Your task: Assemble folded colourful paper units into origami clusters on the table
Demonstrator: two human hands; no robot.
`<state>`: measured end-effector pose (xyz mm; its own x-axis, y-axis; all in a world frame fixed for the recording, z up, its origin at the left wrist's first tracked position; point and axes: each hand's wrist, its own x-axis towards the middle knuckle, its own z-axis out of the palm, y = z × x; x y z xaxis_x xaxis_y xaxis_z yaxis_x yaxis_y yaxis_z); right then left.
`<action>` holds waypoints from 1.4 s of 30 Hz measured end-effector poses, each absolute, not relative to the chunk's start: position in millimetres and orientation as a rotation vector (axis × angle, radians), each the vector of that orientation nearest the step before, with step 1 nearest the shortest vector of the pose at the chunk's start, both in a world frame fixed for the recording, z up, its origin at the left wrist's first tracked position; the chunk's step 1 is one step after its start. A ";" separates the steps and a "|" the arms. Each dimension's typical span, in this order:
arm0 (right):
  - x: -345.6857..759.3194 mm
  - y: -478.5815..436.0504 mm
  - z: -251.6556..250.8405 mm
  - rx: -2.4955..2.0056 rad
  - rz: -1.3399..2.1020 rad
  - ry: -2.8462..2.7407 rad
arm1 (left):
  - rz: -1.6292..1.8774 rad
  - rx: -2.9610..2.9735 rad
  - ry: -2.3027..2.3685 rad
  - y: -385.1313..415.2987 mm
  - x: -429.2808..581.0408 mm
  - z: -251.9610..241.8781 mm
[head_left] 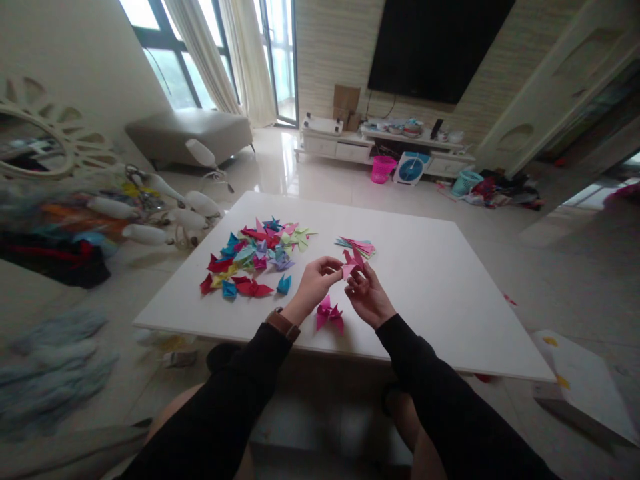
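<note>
Pink paper [351, 262]: folded, pointy, held up over the surface [430, 287].
R hand [369, 293]: thumb & fingers gripping it from the R.
L hand [320, 277]: fingertips at its L edge; a bit blurry, can't tell if pinching or just touching.
Folds: best steady w/ R, ease one at a time w/ L, gently, so no tears.
Magenta piece [329, 315]: on surface, nearer me; I shd avoid squashing it.
</note>
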<state>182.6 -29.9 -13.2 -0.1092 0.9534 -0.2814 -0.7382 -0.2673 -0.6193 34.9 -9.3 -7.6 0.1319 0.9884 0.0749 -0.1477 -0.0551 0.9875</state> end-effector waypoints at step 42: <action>232.4 -29.0 -8.9 -1.133 0.932 -1.479 | 0.932 1.830 1.158 -10.1 14.2 -6.5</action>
<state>232.4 -29.0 -8.9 -0.0491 0.9654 0.2560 0.1855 0.2607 -0.9474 14.2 -10.1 -6.5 0.3206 0.9305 0.1773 0.3723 -0.2959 0.8797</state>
